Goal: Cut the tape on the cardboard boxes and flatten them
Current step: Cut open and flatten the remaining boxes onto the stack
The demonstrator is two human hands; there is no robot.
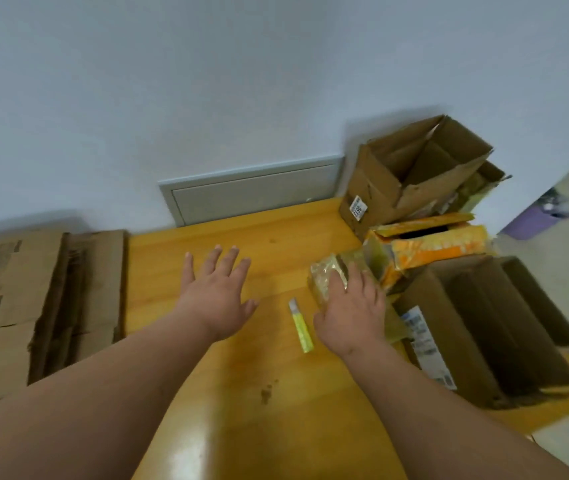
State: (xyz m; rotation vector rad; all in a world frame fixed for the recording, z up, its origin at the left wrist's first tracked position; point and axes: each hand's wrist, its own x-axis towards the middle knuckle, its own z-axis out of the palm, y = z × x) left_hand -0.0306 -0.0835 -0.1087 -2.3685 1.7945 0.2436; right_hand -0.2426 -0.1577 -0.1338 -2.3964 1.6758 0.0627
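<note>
My right hand (349, 315) curls over the tape-wrapped small box (328, 278), left hand (219, 294) spread empty; the knife (301, 325) lies just left of my right wrist (blade pointing away).

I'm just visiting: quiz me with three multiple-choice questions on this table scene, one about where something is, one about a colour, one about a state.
1. Where does the cutter lie?
A. between the two hands
B. on the flattened pile
C. inside the open box

2. What colour is the cutter's handle?
A. red
B. yellow
C. black

3. What is the left hand doing?
A. gripping the cutter
B. spread open, holding nothing
C. pinching tape

Answers:
1. A: it lies on the table between the left hand and right hand.
2. B: the handle is bright yellow.
3. B: its fingers are spread, nothing in them.
</note>
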